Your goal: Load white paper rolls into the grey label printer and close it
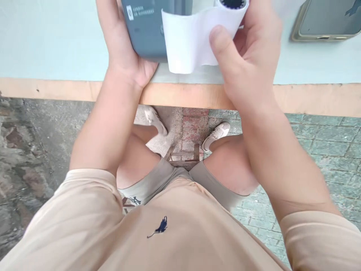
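My left hand is wrapped round the left side of a dark blue-grey boxy device with small pale print on it. Its heel rests by the table's front edge. The device's upper part is cut off by the top of the picture, so I cannot tell its exact kind. In my right hand is a white paper roll with a dark hollow core, gripped between thumb and fingers. A loose, curling strip of its paper hangs in front of the device's right part and hides it.
A flat phone-like object with a gold-coloured rim lies on the pale blue tabletop at the right. The table has a light wooden front edge. Below are my knees, a wooden stool and a paved floor.
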### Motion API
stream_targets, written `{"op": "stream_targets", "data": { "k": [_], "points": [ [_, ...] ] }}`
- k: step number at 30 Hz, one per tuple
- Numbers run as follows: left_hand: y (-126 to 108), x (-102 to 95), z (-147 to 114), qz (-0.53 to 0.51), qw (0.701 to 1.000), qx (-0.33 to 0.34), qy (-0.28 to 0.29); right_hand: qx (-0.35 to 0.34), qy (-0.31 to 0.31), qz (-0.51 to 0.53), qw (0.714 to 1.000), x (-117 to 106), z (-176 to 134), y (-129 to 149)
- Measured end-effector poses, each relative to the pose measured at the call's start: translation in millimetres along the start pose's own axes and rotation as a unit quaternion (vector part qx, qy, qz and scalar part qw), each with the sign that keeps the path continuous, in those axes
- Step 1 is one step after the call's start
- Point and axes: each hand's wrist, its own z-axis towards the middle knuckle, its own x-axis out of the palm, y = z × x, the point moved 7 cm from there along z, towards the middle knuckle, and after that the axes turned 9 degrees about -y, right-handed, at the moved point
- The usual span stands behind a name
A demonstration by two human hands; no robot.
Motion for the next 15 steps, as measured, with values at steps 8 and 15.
{"op": "stream_targets", "data": {
  "k": [8, 15],
  "points": [
    [-6, 13.3, -10, -0.132, 0.965, 0.058, 0.218, 0.081, -0.074, -0.038, 0.993, 1, -4, -11],
    [16, -5.6, -9, -0.063, 0.983, -0.069, 0.158, 0.04, -0.094, -0.01, 0.995, -17, -2, 35]
  ]
}}
